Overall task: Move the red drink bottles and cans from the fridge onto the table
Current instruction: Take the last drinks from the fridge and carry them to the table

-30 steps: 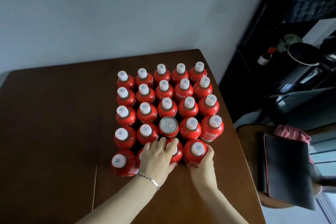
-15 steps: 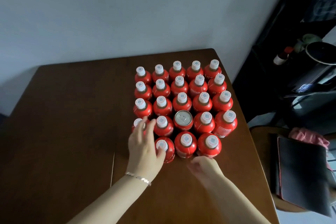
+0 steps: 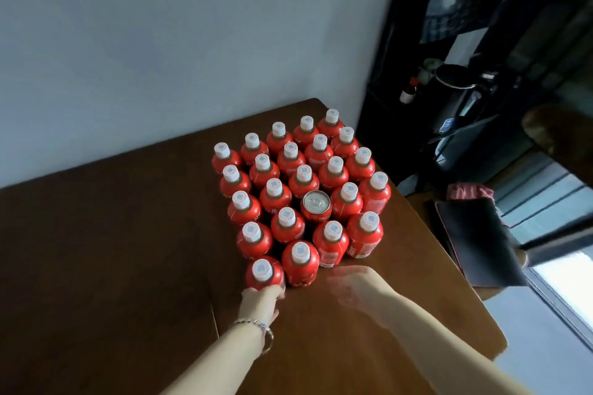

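Observation:
Several red bottles with white caps stand packed in rows on the dark wooden table (image 3: 112,250), with one red can (image 3: 316,202) among them. My left hand (image 3: 260,303), a bracelet on its wrist, is at the near side of the front-left red bottle (image 3: 264,274), its fingers wrapped on the bottle's lower part. My right hand (image 3: 359,287) is blurred and hovers just in front of the front row, fingers apart, holding nothing and touching no bottle.
A black shelf unit (image 3: 417,99) with dark appliances stands to the right of the table. Beside the table's right edge is a round stool with a black bag (image 3: 475,240) and a pink cloth (image 3: 468,191). A grey wall lies behind.
My left hand slid back off the top of the front-left bottle to its near side. My right hand stays off the front-right bottle, which it held a second ago. The view tilted.

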